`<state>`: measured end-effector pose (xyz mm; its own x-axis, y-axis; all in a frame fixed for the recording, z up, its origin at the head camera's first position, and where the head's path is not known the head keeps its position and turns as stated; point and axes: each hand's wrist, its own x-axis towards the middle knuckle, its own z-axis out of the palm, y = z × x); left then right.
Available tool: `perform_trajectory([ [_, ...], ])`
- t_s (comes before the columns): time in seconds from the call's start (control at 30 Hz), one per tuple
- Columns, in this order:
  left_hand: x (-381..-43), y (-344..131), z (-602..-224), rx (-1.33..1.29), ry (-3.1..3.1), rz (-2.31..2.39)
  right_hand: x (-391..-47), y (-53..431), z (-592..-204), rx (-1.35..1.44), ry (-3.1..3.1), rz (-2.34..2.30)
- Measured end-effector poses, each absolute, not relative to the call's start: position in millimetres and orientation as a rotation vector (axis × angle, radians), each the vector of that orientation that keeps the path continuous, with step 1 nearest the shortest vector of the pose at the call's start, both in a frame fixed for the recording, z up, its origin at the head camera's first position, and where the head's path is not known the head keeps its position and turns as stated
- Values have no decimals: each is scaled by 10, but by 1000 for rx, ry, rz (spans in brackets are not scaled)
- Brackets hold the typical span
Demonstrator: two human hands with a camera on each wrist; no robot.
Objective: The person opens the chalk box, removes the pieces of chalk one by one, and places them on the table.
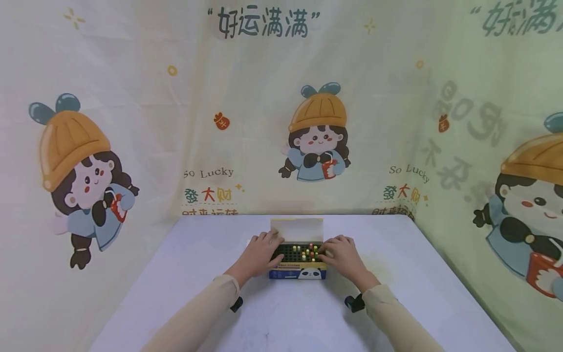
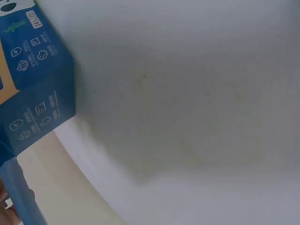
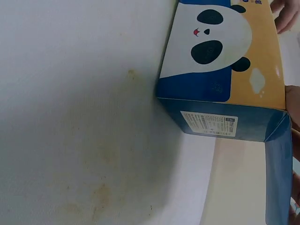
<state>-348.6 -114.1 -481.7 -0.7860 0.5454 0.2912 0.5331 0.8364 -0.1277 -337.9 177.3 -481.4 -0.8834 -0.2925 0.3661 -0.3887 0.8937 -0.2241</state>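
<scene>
An open-lidded blue and yellow cardboard box with a panda on its front stands on the table. Inside it lies a black tray with rows of holes. Several small sticks with pale yellow, red and orange ends stand in the tray, mostly to the right; their kind is too small to tell. My left hand grips the box's left end, thumb at the front edge and fingers near the lid. My right hand reaches over the right end, its fingertips among the sticks. Whether it pinches one is hidden.
The raised lid stands up at the back of the box. A white table lies under everything. Behind it and at both sides hangs a pale curtain with printed cartoon figures. Dark wrist cameras sit below my hands.
</scene>
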Motion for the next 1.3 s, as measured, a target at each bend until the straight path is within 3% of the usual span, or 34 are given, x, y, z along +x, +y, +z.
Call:
perform_trajectory([
  [1.3,-3586,-1180,-5031,-893,-2928,-228,-3420,1638,-4890,465,-2799,598],
])
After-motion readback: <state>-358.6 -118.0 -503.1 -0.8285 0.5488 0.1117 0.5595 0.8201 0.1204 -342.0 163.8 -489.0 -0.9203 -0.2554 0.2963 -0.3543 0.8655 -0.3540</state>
